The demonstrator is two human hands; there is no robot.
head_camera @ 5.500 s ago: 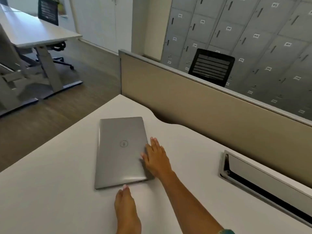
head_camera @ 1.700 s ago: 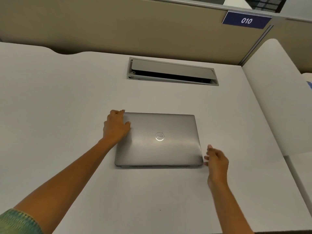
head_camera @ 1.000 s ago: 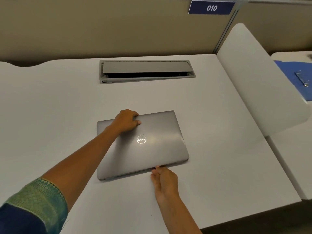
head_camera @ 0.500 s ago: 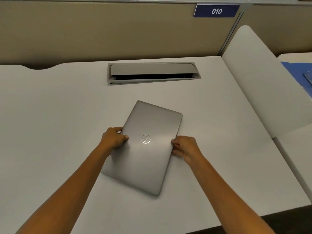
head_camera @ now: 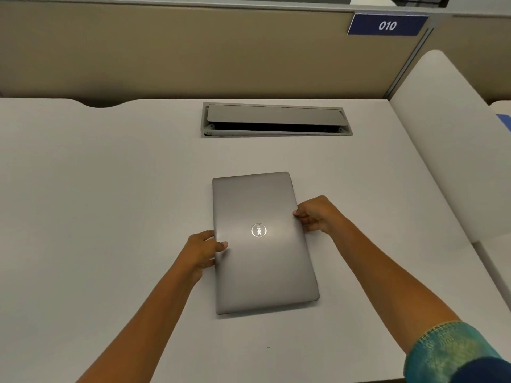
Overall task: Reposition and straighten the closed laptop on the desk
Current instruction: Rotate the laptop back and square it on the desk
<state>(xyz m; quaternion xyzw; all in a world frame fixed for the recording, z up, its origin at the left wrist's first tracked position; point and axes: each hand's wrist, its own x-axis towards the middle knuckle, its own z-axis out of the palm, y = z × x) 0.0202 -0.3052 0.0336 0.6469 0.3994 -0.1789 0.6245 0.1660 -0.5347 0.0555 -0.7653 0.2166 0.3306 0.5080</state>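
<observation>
On the left, my left hand (head_camera: 204,251) gripped the laptop's (head_camera: 262,241) left long edge, thumb on the lid and fingers curled under or against the side, so it was closed on the machine. The laptop lay shut on the desk (head_camera: 96,203), about midway between the near edge and the cable tray (head_camera: 276,120) at the far edge, its short sides facing me and the tray. Half a second before, it had sat skewed with one corner pointing at me; now its long edges ran almost square to the near edge, with only a slight lean left. I judged the straightening nearly done, needing just a small final twist. On the right, my right hand (head_camera: 318,215) pinched the right long edge further up, fingers bent round it, likewise closed on the laptop.
</observation>
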